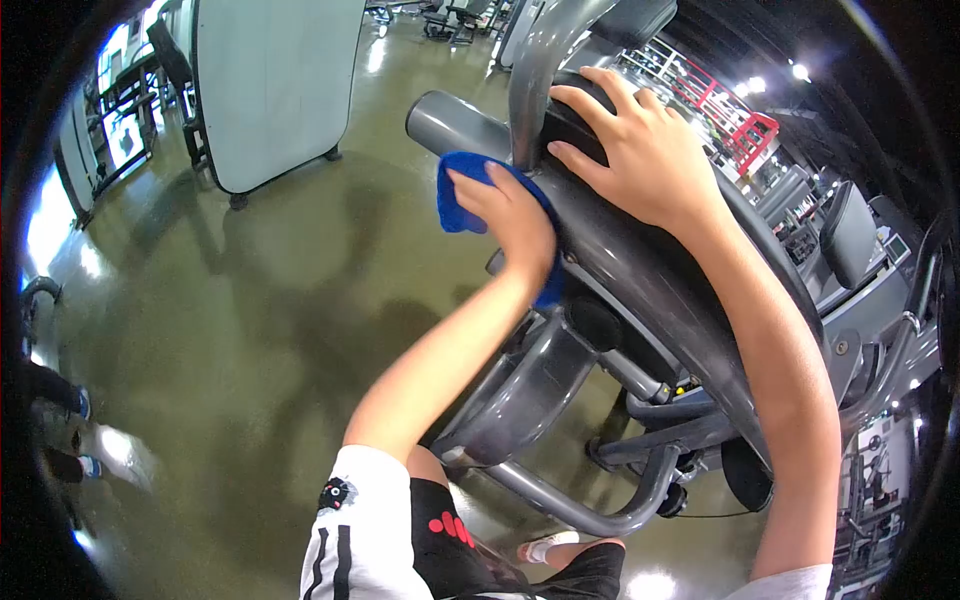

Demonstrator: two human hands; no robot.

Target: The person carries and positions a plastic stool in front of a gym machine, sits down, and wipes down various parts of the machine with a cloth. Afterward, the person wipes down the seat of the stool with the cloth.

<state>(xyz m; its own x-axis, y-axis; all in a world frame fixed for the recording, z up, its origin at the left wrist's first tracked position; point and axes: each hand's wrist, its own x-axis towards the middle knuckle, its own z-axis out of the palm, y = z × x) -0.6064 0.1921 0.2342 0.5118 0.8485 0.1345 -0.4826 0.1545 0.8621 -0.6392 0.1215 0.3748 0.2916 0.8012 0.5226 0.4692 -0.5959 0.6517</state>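
Observation:
A blue cloth [460, 200] lies bunched against the grey metal frame of an exercise machine [650, 290]. Pressing it there is my left hand [518, 222], its fingers bent over the cloth near where a round stub tube [455, 120] joins the frame. Part of the cloth hangs below my wrist. My right hand [650, 150] rests with spread fingers on the upper end of the machine's long black pad [682, 262] and grips nothing. The palm sides of both hands are hidden.
Left of the machine stands a pale panel [270, 90] on small feet. Below me a curved grey base tube [600, 522] runs near my legs. More gym machines and a red rack [750, 135] are at the right. Another person's feet [88, 467] show at the left edge.

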